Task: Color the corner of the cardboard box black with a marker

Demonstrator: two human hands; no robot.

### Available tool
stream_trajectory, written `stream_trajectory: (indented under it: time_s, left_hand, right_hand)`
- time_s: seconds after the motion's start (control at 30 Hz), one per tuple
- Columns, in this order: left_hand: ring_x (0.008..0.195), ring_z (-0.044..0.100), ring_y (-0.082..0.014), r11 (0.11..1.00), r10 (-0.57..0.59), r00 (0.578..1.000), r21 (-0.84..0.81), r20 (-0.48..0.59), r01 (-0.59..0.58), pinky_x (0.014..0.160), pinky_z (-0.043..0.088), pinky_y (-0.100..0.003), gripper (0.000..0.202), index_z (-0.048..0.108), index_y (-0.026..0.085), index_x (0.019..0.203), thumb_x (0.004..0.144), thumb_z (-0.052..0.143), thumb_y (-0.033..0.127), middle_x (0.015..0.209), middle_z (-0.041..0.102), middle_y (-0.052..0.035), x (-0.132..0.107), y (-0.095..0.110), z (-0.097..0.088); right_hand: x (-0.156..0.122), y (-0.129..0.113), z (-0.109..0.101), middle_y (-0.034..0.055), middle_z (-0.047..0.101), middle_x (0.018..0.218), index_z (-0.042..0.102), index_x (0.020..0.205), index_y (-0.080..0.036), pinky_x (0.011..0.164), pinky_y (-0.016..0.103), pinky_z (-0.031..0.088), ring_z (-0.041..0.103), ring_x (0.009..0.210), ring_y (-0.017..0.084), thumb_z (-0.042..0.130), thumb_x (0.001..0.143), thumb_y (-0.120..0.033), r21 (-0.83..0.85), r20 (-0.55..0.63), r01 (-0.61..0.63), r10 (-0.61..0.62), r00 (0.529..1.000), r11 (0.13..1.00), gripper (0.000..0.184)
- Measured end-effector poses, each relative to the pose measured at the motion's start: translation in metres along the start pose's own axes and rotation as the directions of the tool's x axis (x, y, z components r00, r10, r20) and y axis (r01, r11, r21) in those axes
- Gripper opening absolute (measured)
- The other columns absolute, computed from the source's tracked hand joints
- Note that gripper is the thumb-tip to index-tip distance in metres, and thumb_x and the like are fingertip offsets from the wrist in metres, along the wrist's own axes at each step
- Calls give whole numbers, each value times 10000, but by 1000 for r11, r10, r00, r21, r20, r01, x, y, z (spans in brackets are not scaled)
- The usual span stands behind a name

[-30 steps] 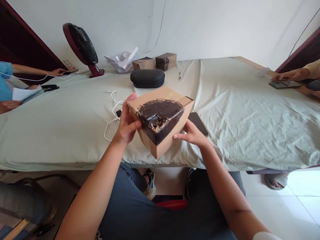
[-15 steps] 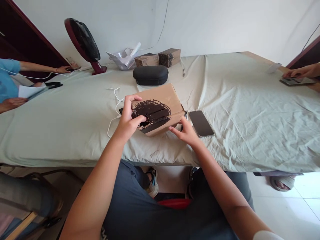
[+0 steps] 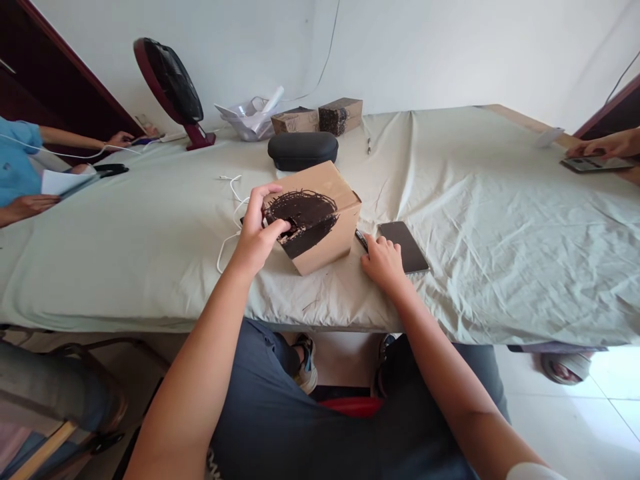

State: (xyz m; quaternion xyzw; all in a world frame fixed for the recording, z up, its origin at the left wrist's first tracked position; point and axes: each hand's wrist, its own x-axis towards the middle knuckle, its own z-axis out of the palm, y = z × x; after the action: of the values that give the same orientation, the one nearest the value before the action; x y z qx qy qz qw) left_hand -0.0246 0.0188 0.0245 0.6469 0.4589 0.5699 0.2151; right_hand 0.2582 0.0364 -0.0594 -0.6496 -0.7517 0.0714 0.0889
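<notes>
My left hand (image 3: 260,230) grips a brown cardboard box (image 3: 333,250) at its left end. The thumb rests at a torn hole in a black scribbled patch (image 3: 313,210) that spreads over two faces of the box. The box is tilted towards me at the middle of the table. To its right, my right hand (image 3: 384,260) is on the table with its fingers curled round a dark pen (image 3: 361,240), whose end pokes out towards the box. A dark-screened phone (image 3: 406,245) lies right beside that hand.
Behind the box sits a black zip case (image 3: 303,150). Two marked cardboard boxes (image 3: 340,117) and a clear plastic basket (image 3: 253,123) stand by the wall, near a fan (image 3: 173,87). A white cable (image 3: 235,207) lies left. Other people's hands show at both sides.
My right hand has left the box's right side and come down onto the pen on the table. The box has turned and shifted slightly left in my left hand.
</notes>
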Motion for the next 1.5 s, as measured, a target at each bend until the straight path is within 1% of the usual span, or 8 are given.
stream_trajectory:
  time_s: [0.17, 0.27, 0.4, 0.73, 0.93, 1.17, 1.4, 1.5]
  left_hand:
    - [1266, 636, -288, 997, -63, 998, -46, -11, 62, 1126, 530, -425, 545, 596, 279, 1342, 816, 735, 311, 1353, 651, -65, 6, -17, -4]
    - [1335, 604, -308, 998, -27, 1000, -52, -3, 27, 1181, 490, -462, 556, 570, 287, 1386, 892, 739, 478, 1430, 617, -80, 8, -27, -6]
    - [1395, 566, -325, 997, -10, 1000, -82, -4, 10, 1230, 439, -499, 623, 557, 292, 1397, 908, 737, 633, 1456, 598, -94, 8, -32, -4]
    - [1468, 539, -315, 997, 76, 997, -33, 6, -76, 1267, 422, -504, 601, 517, 299, 1421, 987, 606, 705, 1499, 578, -104, 10, -38, -2]
    - [1452, 558, -320, 996, 93, 996, -17, -10, -93, 1266, 428, -513, 606, 533, 291, 1412, 987, 597, 719, 1482, 593, -110, 8, -36, -1]
    - [1441, 555, -328, 996, 14, 1000, -90, -27, -16, 1267, 399, -549, 612, 544, 289, 1403, 970, 629, 713, 1490, 582, -112, 8, -35, 1]
    - [1466, 521, -335, 995, 8, 999, -98, -37, -12, 1291, 360, -542, 625, 552, 277, 1388, 961, 630, 727, 1490, 573, -118, 8, -30, 3]
    - [1512, 476, -336, 994, 26, 999, -108, -27, -29, 1321, 313, -550, 610, 544, 279, 1398, 993, 567, 735, 1516, 547, -123, 7, -31, 2]
  right_hand:
    - [12, 13, 7, 242, 672, 1172, 682, 1171, -104, 941, 458, 489, 671, 1033, 358, 450, 978, -220, 366, -136, -16, 70, 988, 930, 323]
    - [18, 21, 10, 173, 723, 1043, 630, 1191, -142, 873, 404, 510, 678, 949, 310, 382, 1016, -288, 484, -181, 26, 71, 981, 875, 336]
    - [18, 18, 17, 43, 671, 799, 582, 1196, -210, 721, 349, 470, 612, 698, 244, 446, 990, -400, 723, -261, 100, 135, 956, 684, 311]
    - [26, 17, 36, -32, 541, 809, 437, 1271, -254, 692, 308, 431, 526, 649, 173, 534, 997, -436, 830, -356, 294, 46, 933, 473, 343]
    - [29, 17, 43, -37, 520, 805, 400, 1217, -263, 660, 290, 413, 512, 669, 169, 507, 1028, -467, 850, -327, 275, 42, 944, 449, 298]
    - [23, 14, 34, 16, 575, 833, 443, 954, -259, 742, 344, 445, 552, 758, 198, 441, 1069, -446, 806, -366, 304, 24, 930, 507, 220]
    - [22, 14, 29, 116, 708, 1154, 634, 1161, -258, 1020, 509, 461, 612, 1116, 312, 490, 1038, -513, 700, -423, 368, -60, 904, 612, 318]
    - [18, 13, 23, 122, 721, 1247, 592, 1211, -261, 1069, 503, 473, 638, 1174, 293, 469, 1074, -536, 760, -443, 406, -52, 895, 508, 330]
